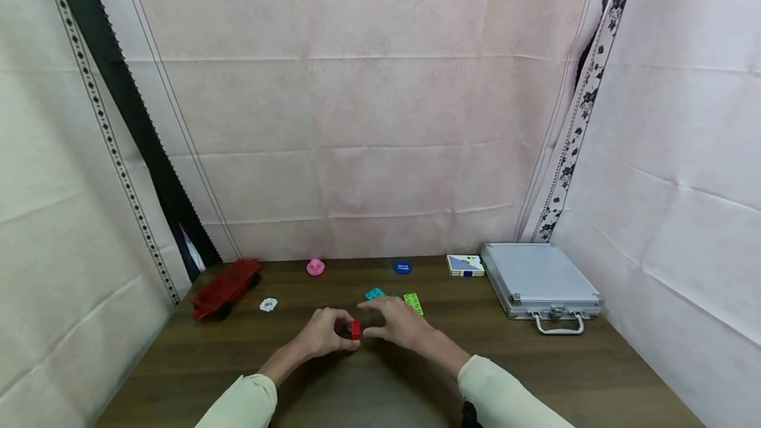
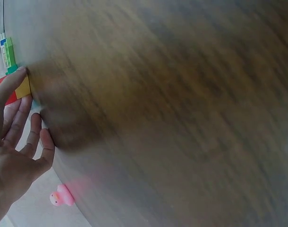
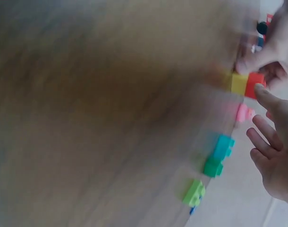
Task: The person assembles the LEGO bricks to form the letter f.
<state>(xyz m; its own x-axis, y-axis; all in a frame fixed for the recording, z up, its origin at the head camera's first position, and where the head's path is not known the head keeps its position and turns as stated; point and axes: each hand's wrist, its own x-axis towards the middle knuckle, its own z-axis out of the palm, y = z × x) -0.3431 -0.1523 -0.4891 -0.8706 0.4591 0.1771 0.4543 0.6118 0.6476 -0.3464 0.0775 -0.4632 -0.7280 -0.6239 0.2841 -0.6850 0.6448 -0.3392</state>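
Note:
A red toy brick (image 1: pixel 355 329) stands on a yellow brick (image 3: pixel 238 83), stacked together on the table. My left hand (image 1: pixel 326 333) pinches the stack between thumb and fingers. Just to its right is my right hand (image 1: pixel 399 324), its fingers spread and holding nothing. In the right wrist view a right fingertip overlaps the red brick; whether it touches cannot be told. Beyond the right hand lie a teal brick (image 1: pixel 374 294) and a lime green brick (image 1: pixel 413 303). A darker green brick (image 3: pixel 213 167) adjoins the teal one.
Farther left are a red toy car (image 1: pixel 226 289) and a white scalloped tag (image 1: pixel 268 304). Along the back stand a pink rubber duck (image 1: pixel 316 267), a blue disc (image 1: pixel 402 267) and a small box (image 1: pixel 466 265). A silver case (image 1: pixel 543 279) lies right, before cloth walls.

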